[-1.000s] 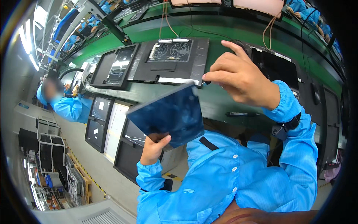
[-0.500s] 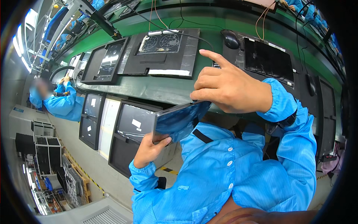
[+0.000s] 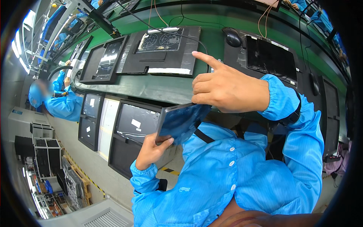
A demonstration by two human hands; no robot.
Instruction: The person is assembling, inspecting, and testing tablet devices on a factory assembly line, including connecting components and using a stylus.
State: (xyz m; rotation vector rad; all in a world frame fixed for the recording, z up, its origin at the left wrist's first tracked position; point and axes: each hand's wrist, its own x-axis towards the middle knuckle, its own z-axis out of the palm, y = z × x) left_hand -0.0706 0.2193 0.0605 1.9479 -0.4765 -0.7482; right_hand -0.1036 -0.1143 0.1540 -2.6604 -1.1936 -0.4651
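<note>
A thin tablet-like panel (image 3: 179, 123) with a dark, glossy, bluish face is held tilted above my lap. My left hand (image 3: 153, 151) grips its lower left corner, thumb across the glossy face. At the panel's upper edge is my right hand (image 3: 230, 87), index finger stretched out and the other fingers curled in at that edge; its thumb is hidden. Just beyond lies a black board (image 3: 130, 66) bearing a plate with two round grid patterns. Right of my right hand a dark screen panel (image 3: 270, 58) lies on the bench.
The green bench (image 3: 151, 89) carries a black tray (image 3: 89, 70), a computer mouse (image 3: 231, 37) and loose cables. Below its near edge stand black framed trays (image 3: 138, 121) holding labelled panels. A co-worker in blue (image 3: 62, 104) works at the far left. Wheeled racks (image 3: 47, 151) stand beyond.
The view has shifted slightly. My right hand has moved a little to the left along the panel's upper edge; my left hand keeps its grip on the corner.
</note>
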